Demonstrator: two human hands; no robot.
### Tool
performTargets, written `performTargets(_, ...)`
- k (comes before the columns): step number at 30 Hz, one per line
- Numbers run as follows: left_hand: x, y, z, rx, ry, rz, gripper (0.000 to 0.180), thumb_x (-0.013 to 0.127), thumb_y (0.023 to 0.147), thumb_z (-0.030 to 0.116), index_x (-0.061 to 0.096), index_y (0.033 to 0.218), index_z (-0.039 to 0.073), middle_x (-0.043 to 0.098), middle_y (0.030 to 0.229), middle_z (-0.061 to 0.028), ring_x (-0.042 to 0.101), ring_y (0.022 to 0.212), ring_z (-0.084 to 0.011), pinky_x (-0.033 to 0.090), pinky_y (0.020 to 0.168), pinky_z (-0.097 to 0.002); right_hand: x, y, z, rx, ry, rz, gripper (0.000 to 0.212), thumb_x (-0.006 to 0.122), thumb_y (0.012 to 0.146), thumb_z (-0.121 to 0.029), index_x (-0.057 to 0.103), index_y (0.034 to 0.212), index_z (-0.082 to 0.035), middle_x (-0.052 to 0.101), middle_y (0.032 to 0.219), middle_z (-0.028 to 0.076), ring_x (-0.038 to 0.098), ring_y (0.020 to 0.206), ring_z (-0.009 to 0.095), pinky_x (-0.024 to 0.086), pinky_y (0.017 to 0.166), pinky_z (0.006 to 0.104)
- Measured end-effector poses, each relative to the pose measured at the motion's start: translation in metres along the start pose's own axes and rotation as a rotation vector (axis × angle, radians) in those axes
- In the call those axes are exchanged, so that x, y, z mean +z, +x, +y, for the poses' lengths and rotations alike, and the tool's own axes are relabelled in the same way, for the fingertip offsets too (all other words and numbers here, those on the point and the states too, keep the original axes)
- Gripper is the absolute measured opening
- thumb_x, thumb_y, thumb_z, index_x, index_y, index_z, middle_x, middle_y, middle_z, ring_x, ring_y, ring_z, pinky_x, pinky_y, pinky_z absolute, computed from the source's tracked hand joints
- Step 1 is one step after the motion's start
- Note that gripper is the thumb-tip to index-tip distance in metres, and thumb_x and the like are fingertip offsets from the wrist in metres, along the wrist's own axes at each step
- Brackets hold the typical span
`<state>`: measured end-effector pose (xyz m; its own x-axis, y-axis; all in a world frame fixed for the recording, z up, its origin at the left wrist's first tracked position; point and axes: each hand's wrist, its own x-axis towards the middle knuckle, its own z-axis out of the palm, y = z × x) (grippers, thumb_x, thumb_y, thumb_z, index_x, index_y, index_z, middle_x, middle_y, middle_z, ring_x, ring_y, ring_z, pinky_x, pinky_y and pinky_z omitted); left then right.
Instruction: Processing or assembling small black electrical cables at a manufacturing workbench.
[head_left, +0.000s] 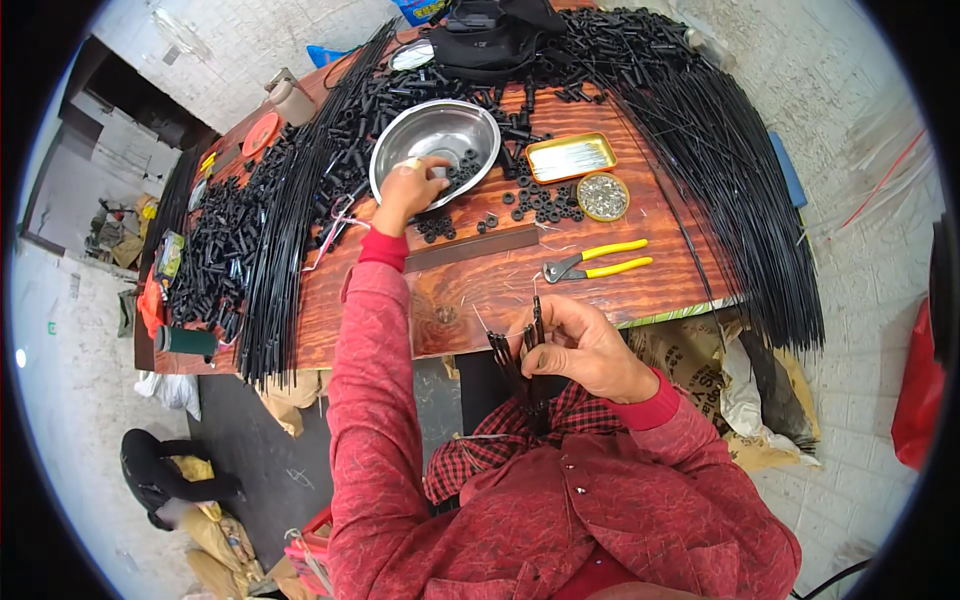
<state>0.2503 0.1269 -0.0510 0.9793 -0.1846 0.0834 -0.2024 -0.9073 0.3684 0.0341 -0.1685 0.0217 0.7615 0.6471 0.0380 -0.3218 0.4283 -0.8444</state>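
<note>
My left hand [408, 190] reaches over the near rim of a steel bowl [386, 132]. Its fingers are bent together, and whatever they may hold is hidden. Small black rings [464, 172] lie in the bowl beside the fingertips. In front of my body, my right hand [588, 358] is closed around a bundle of thin black rods [530, 352], their upper ends pointing toward the table. Thin pale wires stick up from these ends. The lower part of the bundle runs down over my checked red-and-black clothing.
Pliers with yellow handles [615, 259] lie near a dark flat bar [472, 246]. Behind them are a tin of thin pins [572, 157] and a round tin of small metal pieces [603, 196]. Long black rods [715, 165] overhang the right edge. At far left, another person [165, 478] bends down.
</note>
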Motion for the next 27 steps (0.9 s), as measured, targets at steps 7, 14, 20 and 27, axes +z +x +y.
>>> performTargets(7,0.012,0.006,0.008,-0.081,-0.024,0.014,0.025,0.069,0.078,0.026,0.075,0.102,0.021,0.072,0.090,-0.0129,0.068,0.091,-0.0314,0.054,0.079,-0.0423,0.004,0.002,-0.002,0.002,0.007,0.002,0.030,0.075,0.087,-0.013,0.060,0.109,0.000,0.064,0.098,0.006,0.062,0.081,0.011,0.052,0.074,0.0252)
performTargets(14,0.013,0.000,0.026,-0.151,0.095,0.013,0.024,0.070,0.071,0.029,0.074,0.093,0.019,0.072,0.094,-0.0124,0.069,0.093,-0.0317,0.054,0.078,-0.0420,-0.005,-0.007,0.009,-0.043,-0.038,-0.002,0.027,0.074,0.088,-0.018,0.058,0.103,-0.002,0.064,0.094,0.004,0.061,0.080,0.010,0.050,0.073,0.0245)
performTargets(20,0.019,-0.009,0.033,-0.049,0.008,0.338,0.010,0.065,0.075,0.022,0.069,0.080,0.014,0.070,0.084,-0.0122,0.068,0.080,-0.0320,0.052,0.067,-0.0449,-0.004,-0.006,0.008,-0.077,-0.061,-0.007,0.024,0.070,0.092,-0.017,0.059,0.106,-0.002,0.063,0.097,0.002,0.059,0.082,0.008,0.049,0.074,0.0233)
performTargets(27,0.005,-0.028,-0.003,-0.039,-0.668,0.410,0.018,0.069,0.084,0.017,0.068,0.095,0.003,0.068,0.081,-0.0074,0.068,0.077,-0.0202,0.056,0.068,-0.0319,0.009,0.005,0.007,-0.049,-0.068,0.035,0.031,0.073,0.089,-0.024,0.058,0.104,-0.002,0.063,0.093,0.006,0.060,0.078,0.013,0.050,0.071,0.0279)
